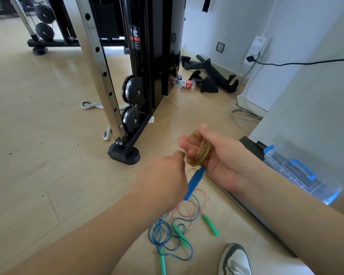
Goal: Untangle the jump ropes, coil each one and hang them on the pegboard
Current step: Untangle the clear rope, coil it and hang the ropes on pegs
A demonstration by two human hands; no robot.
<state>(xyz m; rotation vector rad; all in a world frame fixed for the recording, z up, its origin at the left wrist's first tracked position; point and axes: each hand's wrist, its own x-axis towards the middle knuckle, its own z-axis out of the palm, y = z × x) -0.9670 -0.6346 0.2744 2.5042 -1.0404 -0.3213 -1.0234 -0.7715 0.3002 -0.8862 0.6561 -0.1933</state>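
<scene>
While the right hand (224, 161) is holding a yellow-green rope (202, 151) wound into a tight coil, palm up, its fingers (187, 144) are curling round the loops, thumb sticking up behind them. The rope's blue handle (195, 182) is hanging off the bottom of the coil, tilting down-left between the two wrists. The left hand (163, 179) is sitting just left of the coil, back toward the camera, fingers clenching on a strand at the coil's edge; the fingertips themselves are hidden, so I cannot tell the exact pinch. Down on the floor (48, 175), below both hands, a blue rope (161, 233) and a thin pink rope (189, 207) are lying in loose overlapping loops, tangled together, with green handles (211, 225) poking out of the pile. A grey-and-white shoe (235, 261) is showing just right of that pile. A clear plastic box (298, 171) with blue latches is sitting at the right edge. A black cable machine (147, 56) is standing on the floor ahead, a plastic bottle (187, 84) lying beside its base.
</scene>
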